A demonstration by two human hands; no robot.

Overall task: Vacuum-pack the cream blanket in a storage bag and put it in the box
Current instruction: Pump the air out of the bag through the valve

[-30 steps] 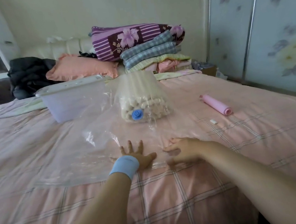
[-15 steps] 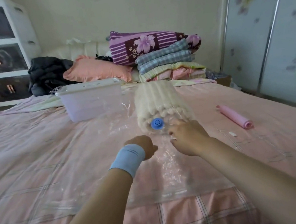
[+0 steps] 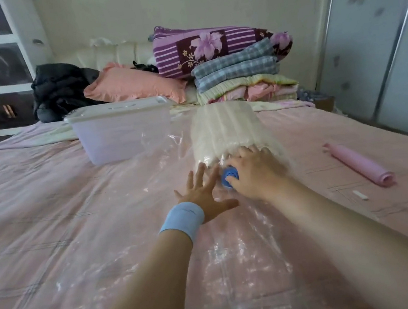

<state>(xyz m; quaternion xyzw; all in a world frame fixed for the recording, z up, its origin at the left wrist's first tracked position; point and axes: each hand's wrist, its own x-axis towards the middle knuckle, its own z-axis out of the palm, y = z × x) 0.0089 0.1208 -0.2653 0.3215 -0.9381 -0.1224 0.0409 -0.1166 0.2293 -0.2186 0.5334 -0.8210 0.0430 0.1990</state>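
Note:
The rolled cream blanket (image 3: 228, 130) lies inside a clear plastic storage bag (image 3: 236, 253) spread flat over the pink bed. A blue round valve (image 3: 229, 176) sits on the bag at the roll's near end. My left hand (image 3: 203, 196), with a light blue wristband, reaches toward the roll's near left end with fingers spread straight on the plastic. My right hand (image 3: 252, 171) lies over the near end of the roll, fingers resting on the blanket through the bag and thumb beside the valve. The translucent storage box (image 3: 122, 136) stands behind, left of the roll, with its lid on.
A pink rolled item (image 3: 359, 163) and a small white piece (image 3: 360, 195) lie on the bed to the right. Pillows and folded blankets (image 3: 236, 72) are stacked at the headboard, with dark clothes (image 3: 59, 90) on the left. Wardrobe doors (image 3: 377, 40) stand to the right.
Both hands moved forward from the bag's near edge to the roll's near end. My left hand went from a fist to spread fingers. My right hand now covers the roll's end.

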